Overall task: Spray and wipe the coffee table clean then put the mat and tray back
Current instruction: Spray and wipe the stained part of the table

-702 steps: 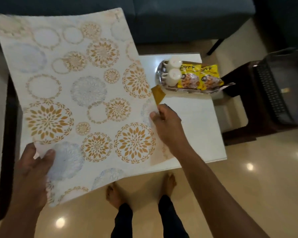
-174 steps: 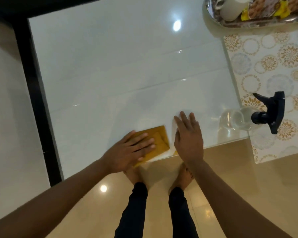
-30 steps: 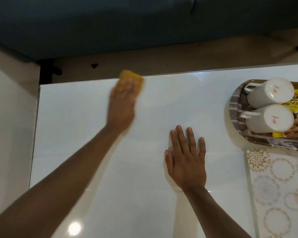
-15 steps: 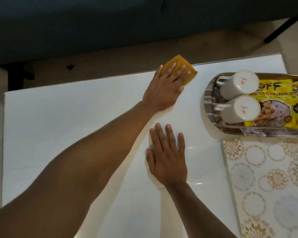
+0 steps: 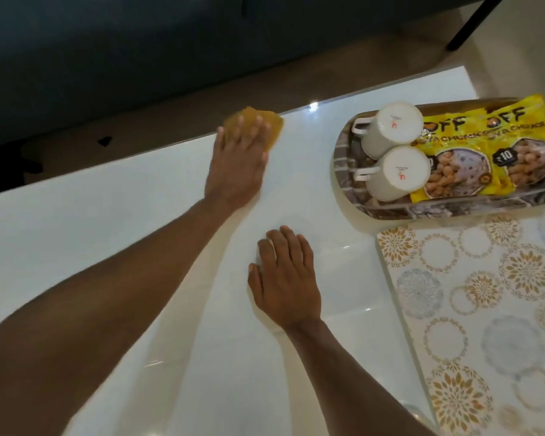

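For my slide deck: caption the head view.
Left hand presses yellow cloth along white table's far edge; right hand rests flat.

Coffee table (image 5: 114,234): glossy white top, bare across its middle and left, catching small glints of ceiling light.
Cloth (image 5: 272,127): mustard-yellow, folded, lying flat at the table's far edge, around 12 o'clock, partly covered by a hand.
Tray (image 5: 343,171): oval, grey marbled pattern, at 2 o'clock on the table; it carries two white mugs lying on their sides and yellow snack packets.
Mat (image 5: 472,313): white with gold and grey floral circles, lying flat at 4 o'clock, just beside the tray's near edge.
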